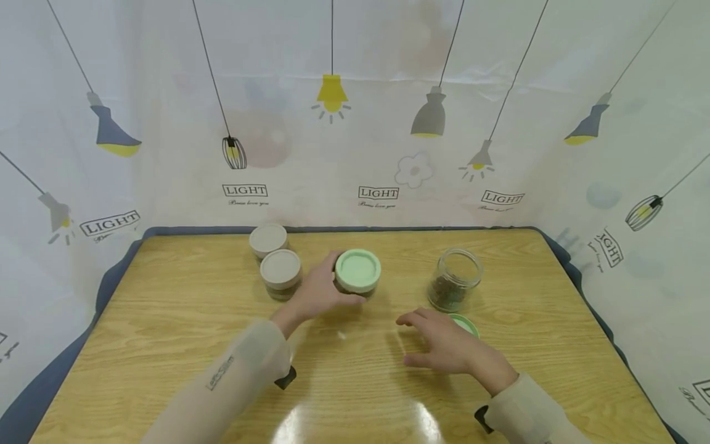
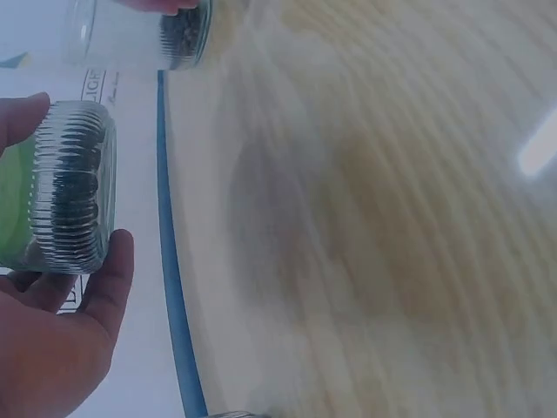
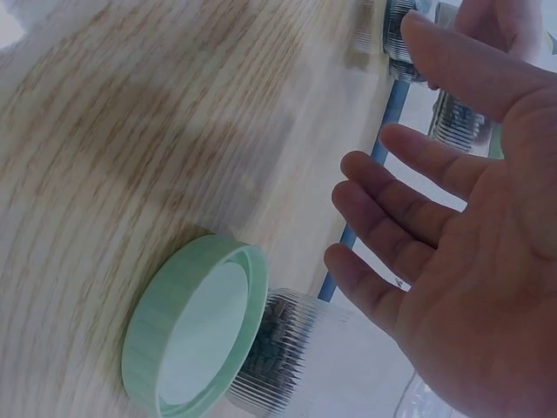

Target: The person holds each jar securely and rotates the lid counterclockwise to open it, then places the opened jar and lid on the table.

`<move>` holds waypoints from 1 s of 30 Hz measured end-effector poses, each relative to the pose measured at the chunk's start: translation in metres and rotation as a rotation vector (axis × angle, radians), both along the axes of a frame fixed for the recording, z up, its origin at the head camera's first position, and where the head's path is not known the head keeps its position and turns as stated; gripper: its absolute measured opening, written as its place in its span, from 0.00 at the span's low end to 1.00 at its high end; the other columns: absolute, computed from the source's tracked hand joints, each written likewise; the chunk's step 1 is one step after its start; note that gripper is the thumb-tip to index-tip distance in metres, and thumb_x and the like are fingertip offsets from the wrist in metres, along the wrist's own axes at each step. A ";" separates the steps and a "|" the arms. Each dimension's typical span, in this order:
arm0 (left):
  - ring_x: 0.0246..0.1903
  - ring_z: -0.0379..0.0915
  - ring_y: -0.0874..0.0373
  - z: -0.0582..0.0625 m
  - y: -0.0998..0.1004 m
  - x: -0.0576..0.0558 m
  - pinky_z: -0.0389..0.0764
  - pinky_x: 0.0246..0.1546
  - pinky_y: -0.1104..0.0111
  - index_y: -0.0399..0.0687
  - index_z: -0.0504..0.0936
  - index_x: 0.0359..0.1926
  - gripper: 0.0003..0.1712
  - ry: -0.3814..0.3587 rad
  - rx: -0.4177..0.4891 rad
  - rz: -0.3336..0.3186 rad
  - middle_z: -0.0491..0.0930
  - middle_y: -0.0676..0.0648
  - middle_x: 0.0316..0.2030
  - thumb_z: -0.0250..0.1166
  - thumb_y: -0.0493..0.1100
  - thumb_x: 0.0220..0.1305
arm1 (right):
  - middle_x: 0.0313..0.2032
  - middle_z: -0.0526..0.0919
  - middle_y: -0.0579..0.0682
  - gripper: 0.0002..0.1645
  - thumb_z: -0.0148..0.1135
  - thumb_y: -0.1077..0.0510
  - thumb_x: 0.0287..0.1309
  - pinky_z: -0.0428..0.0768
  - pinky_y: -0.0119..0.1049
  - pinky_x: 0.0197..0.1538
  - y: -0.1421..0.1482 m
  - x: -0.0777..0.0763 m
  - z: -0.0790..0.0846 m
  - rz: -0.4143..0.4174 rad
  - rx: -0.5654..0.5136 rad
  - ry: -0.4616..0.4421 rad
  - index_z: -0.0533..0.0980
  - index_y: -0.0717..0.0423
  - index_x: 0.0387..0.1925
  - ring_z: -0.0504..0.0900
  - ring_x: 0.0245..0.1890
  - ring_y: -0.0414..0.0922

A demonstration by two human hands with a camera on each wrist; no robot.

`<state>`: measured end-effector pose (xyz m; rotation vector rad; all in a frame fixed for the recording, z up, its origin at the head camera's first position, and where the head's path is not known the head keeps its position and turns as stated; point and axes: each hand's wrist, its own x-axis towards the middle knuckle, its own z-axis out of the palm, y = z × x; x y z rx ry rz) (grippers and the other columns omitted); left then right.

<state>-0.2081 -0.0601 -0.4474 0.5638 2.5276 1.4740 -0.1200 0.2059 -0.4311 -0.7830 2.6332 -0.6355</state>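
Observation:
My left hand [image 1: 318,291] grips a ribbed glass jar with a light green lid [image 1: 357,271], thumb and fingers round its sides. In the left wrist view the jar [image 2: 74,187] shows dark contents through the glass. My right hand [image 1: 444,345] is held over the table with fingers spread and slightly bent, nothing in them. Partly behind it lies a loose green lid [image 1: 467,324]; the right wrist view shows this lid [image 3: 196,331] with its hollow inner side visible. Just beyond stands an uncovered glass jar [image 1: 452,285], dark bits filling its lower part.
Two jars with pale greyish lids, a front one [image 1: 280,269] and a rear one [image 1: 269,239], stand left of my left hand. The wooden table [image 1: 166,345] ends at a dark blue edge [image 1: 310,230], with a lamp-printed curtain [image 1: 333,160] behind and along the sides.

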 end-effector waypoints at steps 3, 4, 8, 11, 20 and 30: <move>0.58 0.66 0.60 -0.002 0.000 0.008 0.67 0.62 0.52 0.61 0.64 0.66 0.52 0.003 -0.004 -0.008 0.73 0.57 0.57 0.80 0.54 0.38 | 0.55 0.74 0.52 0.37 0.68 0.45 0.53 0.74 0.53 0.55 0.000 0.001 0.002 -0.005 0.004 0.008 0.68 0.54 0.61 0.73 0.54 0.51; 0.58 0.67 0.60 -0.003 -0.001 0.010 0.67 0.62 0.52 0.61 0.65 0.65 0.52 0.001 -0.007 -0.009 0.73 0.57 0.57 0.80 0.54 0.38 | 0.55 0.74 0.52 0.37 0.68 0.45 0.53 0.74 0.54 0.55 0.000 0.002 0.003 -0.006 0.006 0.012 0.68 0.54 0.61 0.73 0.54 0.51; 0.56 0.68 0.60 -0.007 -0.001 0.018 0.70 0.60 0.54 0.57 0.66 0.65 0.53 0.010 0.003 -0.031 0.75 0.54 0.56 0.81 0.55 0.35 | 0.56 0.74 0.51 0.37 0.68 0.44 0.53 0.73 0.55 0.56 0.001 0.003 0.004 -0.018 0.018 0.028 0.68 0.53 0.62 0.72 0.55 0.51; 0.56 0.68 0.59 -0.011 -0.002 0.024 0.71 0.59 0.54 0.54 0.66 0.64 0.52 0.006 0.048 -0.064 0.75 0.53 0.56 0.81 0.52 0.36 | 0.57 0.73 0.51 0.38 0.68 0.43 0.53 0.72 0.56 0.57 0.002 0.004 0.005 -0.022 0.022 0.034 0.68 0.52 0.62 0.72 0.56 0.51; 0.57 0.67 0.59 -0.019 -0.006 0.039 0.70 0.60 0.52 0.57 0.66 0.65 0.51 -0.029 0.082 -0.144 0.74 0.54 0.57 0.81 0.49 0.38 | 0.58 0.73 0.51 0.38 0.67 0.41 0.53 0.70 0.57 0.59 0.003 0.005 0.008 -0.031 0.034 0.037 0.68 0.52 0.62 0.70 0.58 0.52; 0.56 0.67 0.62 -0.025 -0.006 0.046 0.70 0.60 0.56 0.59 0.65 0.65 0.52 -0.032 0.060 -0.126 0.73 0.57 0.57 0.81 0.53 0.36 | 0.58 0.74 0.52 0.40 0.69 0.42 0.52 0.70 0.58 0.60 0.005 0.003 0.016 -0.058 0.034 0.057 0.67 0.53 0.63 0.70 0.59 0.54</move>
